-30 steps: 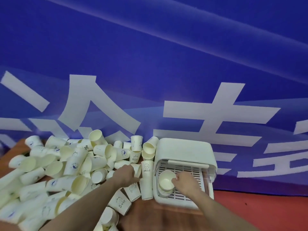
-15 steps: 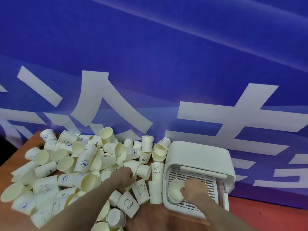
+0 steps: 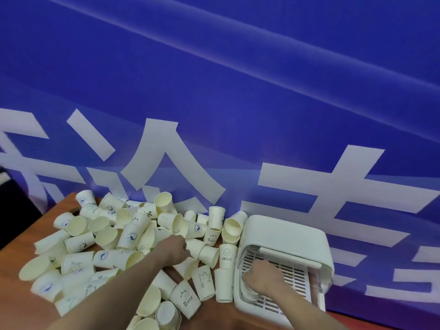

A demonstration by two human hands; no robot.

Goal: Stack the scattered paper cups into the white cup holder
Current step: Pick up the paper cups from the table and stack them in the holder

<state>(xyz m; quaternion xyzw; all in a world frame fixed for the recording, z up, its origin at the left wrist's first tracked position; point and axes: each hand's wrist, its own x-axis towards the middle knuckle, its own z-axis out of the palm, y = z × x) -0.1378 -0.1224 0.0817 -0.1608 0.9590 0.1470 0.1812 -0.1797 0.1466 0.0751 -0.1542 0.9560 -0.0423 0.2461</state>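
Paper cups [image 3: 133, 236]: heaped loose on counter [image 3: 28, 303], left of white cup holder [image 3: 285, 236]. Right hand [image 3: 262, 278]: grip curled over nested stack [image 3: 247, 294] at holder's near-left, likely seating it. Left hand [image 3: 175, 248]: amid heap for another cup; grip state untellable.

Even, fairly bright light is cast from above, and only soft shadows are seen under the paper cups [image 3: 133, 236]. The blue banner [image 3: 238, 79] is bowed toward 12 o'clock (wide-angle distortion). Slight blur is noted throughout, strongest toward 7 o'clock.
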